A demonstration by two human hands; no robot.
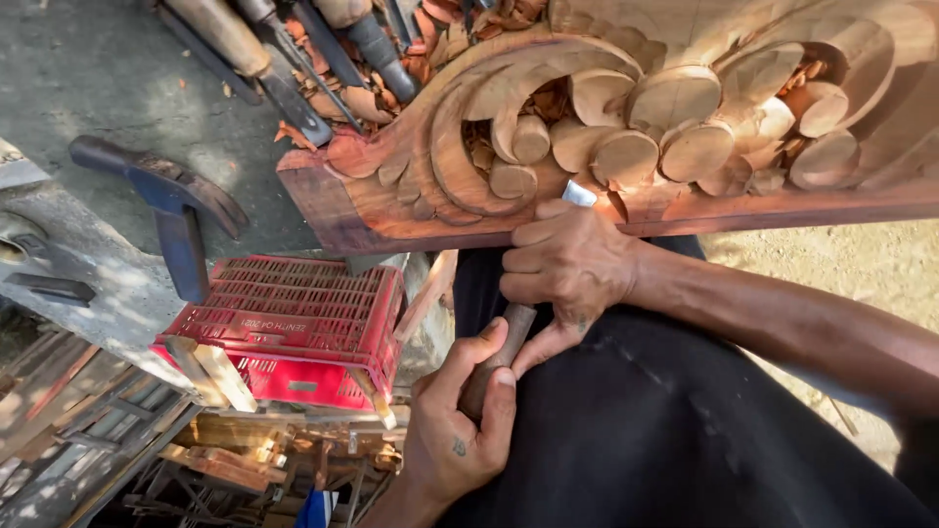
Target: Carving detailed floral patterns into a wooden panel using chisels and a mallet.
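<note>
The person holds a chisel with a round brown wooden handle [494, 357] in both hands. The left hand [460, 420] has its grip closed around the lower end of the handle, thumb up along it. The right hand [567, 264] has its grip closed around the upper part, and its knuckles rest against the lower edge of the large reddish-brown carved wooden panel [626, 127]. The flat metal blade [578, 194] shows just above the right hand and touches the carved scrolls. The panel lies on the grey table [108, 88]. More chisels with wooden handles [284, 59] lie near its top left corner, among wood chips. A dark hammer [171, 200] lies on the table, and a red plastic crate [293, 328] stands below.
</note>
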